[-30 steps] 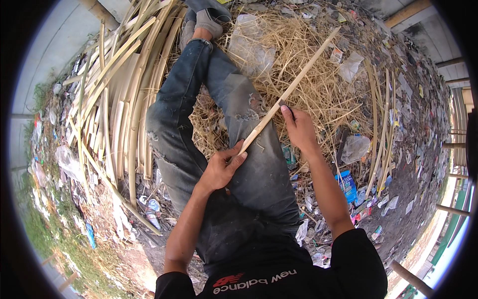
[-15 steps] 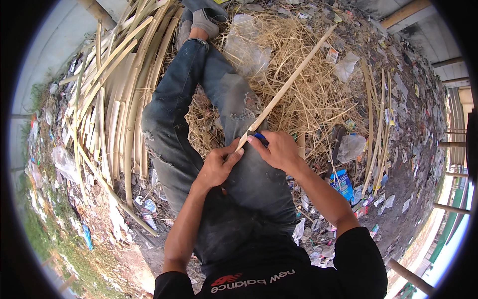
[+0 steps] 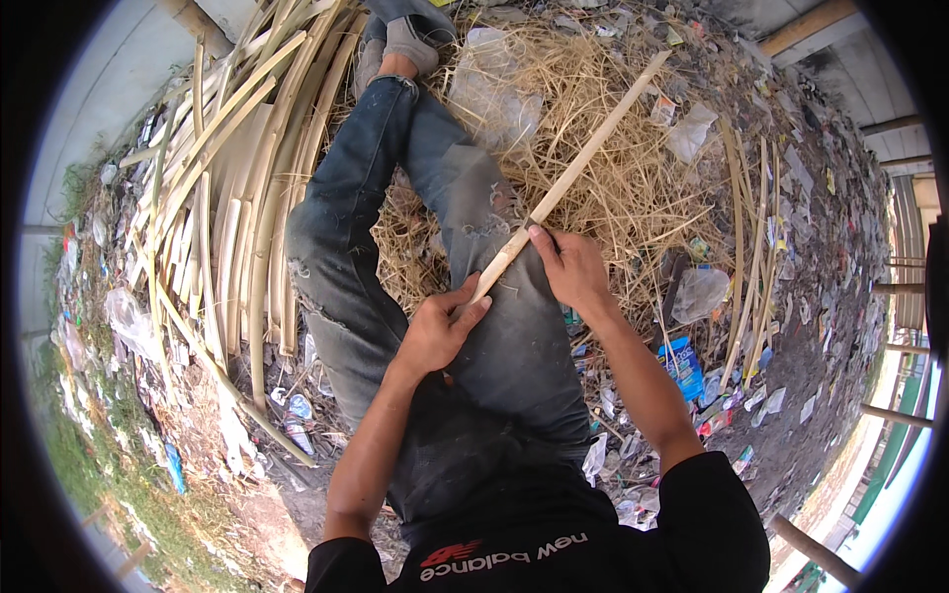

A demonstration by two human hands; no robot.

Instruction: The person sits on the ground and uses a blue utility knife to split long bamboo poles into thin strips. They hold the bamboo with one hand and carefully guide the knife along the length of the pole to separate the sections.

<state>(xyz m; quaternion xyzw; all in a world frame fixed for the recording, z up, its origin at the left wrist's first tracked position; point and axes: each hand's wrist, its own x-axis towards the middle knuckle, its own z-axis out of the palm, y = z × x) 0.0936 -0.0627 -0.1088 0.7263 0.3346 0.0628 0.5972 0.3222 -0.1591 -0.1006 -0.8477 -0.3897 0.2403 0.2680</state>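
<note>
A long, pale bamboo strip [image 3: 599, 136] slants across my right thigh, its far end out over the straw. My left hand [image 3: 440, 328] grips its near end between thumb and fingers, close above my lap. Farther up the strip, my right hand [image 3: 573, 267] is closed with the thumb pressed against the strip's edge. A small dark blade edge [image 3: 532, 223] shows at that thumb, lying across the strip; the rest of the knife is hidden by the hand.
Curly straw-like shavings [image 3: 613, 168] are heaped beyond my legs. A pile of long bamboo strips [image 3: 232, 247] lies on the left, with several thinner ones [image 3: 756, 267] on the right. Plastic litter, including a blue packet [image 3: 682, 368], covers the ground. Wooden posts [image 3: 816, 550] stand at the right rim.
My right hand has slid away from my left, up along the strip. The blue part seen in it before is now hidden. My left hand stays at the near end.
</note>
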